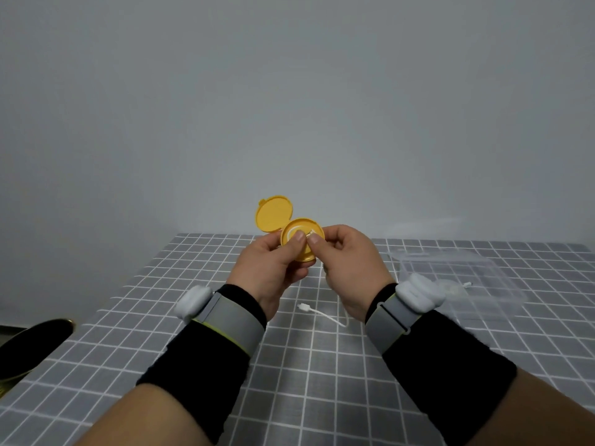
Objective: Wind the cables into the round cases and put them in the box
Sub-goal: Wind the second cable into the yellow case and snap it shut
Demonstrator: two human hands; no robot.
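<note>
A yellow round case (301, 227) is held up above the table, its hinged lid (273, 213) swung open to the upper left. My left hand (273, 268) grips the case from below, thumb pressing on the white cable (322, 313) coiled inside. My right hand (347, 268) pinches the cable at the case's right edge. The rest of the cable hangs down, and its white plug end lies on the table between my wrists. A clear plastic box (483, 268) sits to the right, with something round and a white cable end inside.
The table (322, 381) wears a grey cloth with a white grid and ends at a plain grey wall. A dark shiny object (29, 346) shows past the table's left edge. Both wrists carry grey straps with white sensors.
</note>
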